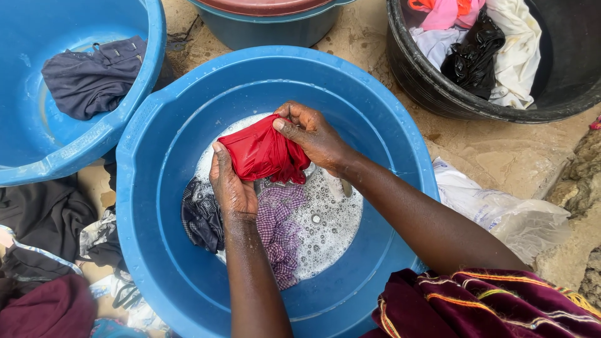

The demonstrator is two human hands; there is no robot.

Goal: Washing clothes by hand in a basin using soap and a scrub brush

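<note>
Head view, frame centre: both forearms reach up-frame; left hand [231,184] and right hand [313,134] clench a bunched red cloth [260,153] above the round blue plastic basin [156,206].

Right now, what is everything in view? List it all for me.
red wet cloth: one, red, held over the suds
large blue plastic basin: one, blue, centre, soapy water
purple checked cloth: one, purple, in that basin
dark patterned cloth: one, navy, in that basin
second blue basin: one, top left, dark garment inside
black tub: one, top right, mixed clothes
clear plastic bag: one, right, on the ground
left hand: gripping the red cloth
right hand: gripping the red cloth
</note>
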